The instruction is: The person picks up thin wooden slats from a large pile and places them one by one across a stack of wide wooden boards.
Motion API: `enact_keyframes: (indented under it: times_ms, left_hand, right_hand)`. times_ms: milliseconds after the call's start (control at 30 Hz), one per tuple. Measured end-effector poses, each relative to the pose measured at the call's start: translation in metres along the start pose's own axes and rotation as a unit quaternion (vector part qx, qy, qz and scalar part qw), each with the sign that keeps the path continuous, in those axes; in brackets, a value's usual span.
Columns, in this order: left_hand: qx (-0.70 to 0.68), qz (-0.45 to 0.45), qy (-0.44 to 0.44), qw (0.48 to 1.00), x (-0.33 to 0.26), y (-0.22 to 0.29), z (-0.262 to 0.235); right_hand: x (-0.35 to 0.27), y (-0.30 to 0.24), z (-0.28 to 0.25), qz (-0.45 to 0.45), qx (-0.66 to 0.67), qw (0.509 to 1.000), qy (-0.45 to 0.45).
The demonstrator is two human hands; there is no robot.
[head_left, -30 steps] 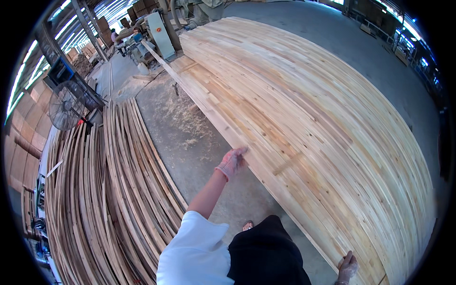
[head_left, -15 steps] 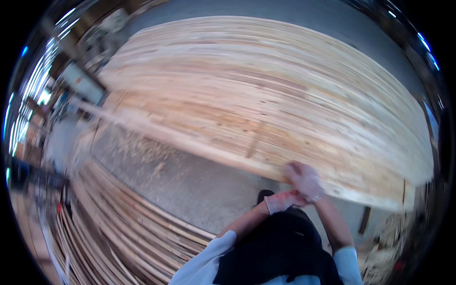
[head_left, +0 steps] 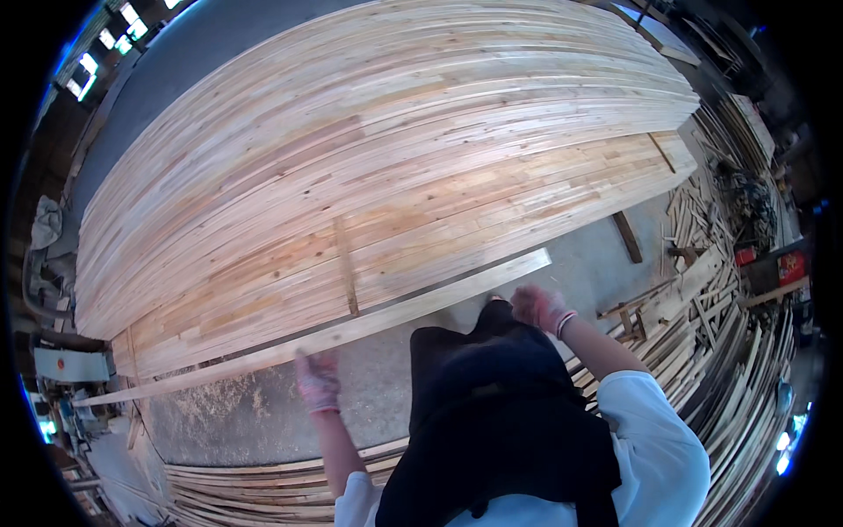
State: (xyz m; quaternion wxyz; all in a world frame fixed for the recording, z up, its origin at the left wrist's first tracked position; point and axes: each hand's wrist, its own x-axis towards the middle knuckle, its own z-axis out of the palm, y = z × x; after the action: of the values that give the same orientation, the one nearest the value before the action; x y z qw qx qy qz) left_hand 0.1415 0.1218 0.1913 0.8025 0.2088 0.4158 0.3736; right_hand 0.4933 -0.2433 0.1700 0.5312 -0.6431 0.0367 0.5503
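A long, pale wooden plank (head_left: 421, 300) runs along the near side of a broad stack of laminated wood panels (head_left: 395, 132), with a narrow gap between them. My left hand (head_left: 318, 379), in a pinkish-white work glove, is at the plank's near edge, fingertips against it. The plank partly hides how the fingers wrap. My right hand (head_left: 540, 309), gloved alike, is held above my dark-clad leg, just below the plank's right end. Its fingers are curled in, and nothing shows in them.
Thin wooden strips (head_left: 345, 263) lie across the near panel. Sawdust and shavings (head_left: 228, 411) cover part of the concrete floor (head_left: 373, 373). Long wood strips (head_left: 263, 487) are piled behind and right of me, with scrap pieces (head_left: 689, 220) at the right.
My view has swung round. My hands, close together at the panel edge before, are now wide apart. The plank now shows its right end free, alongside the stack.
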Motion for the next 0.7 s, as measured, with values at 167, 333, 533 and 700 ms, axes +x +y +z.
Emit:
enact_keyframes:
  times_ms: [167,333,533,700]
  left_hand:
    - [-0.100,0.040,0.001,0.994,-0.015,0.023,0.018]
    - [0.032,-0.168,-0.136,0.976,-0.016,-0.068,0.037]
    - [0.194,-0.039,-0.272,0.942,-0.014,-0.108,0.072]
    - [-0.107,-0.068,0.000,0.992,-0.001,-0.046,0.046]
  right_hand:
    - [0.024,-0.007,0.009,-0.062,0.368,0.911,-0.175]
    - [0.037,-0.057,0.139,-0.245,-0.325,0.902,-0.143]
    - [0.005,-0.107,0.179,-0.124,-0.381,0.896,-0.192]
    - [0.058,-0.134,0.145,0.002,-0.351,0.920,-0.174]
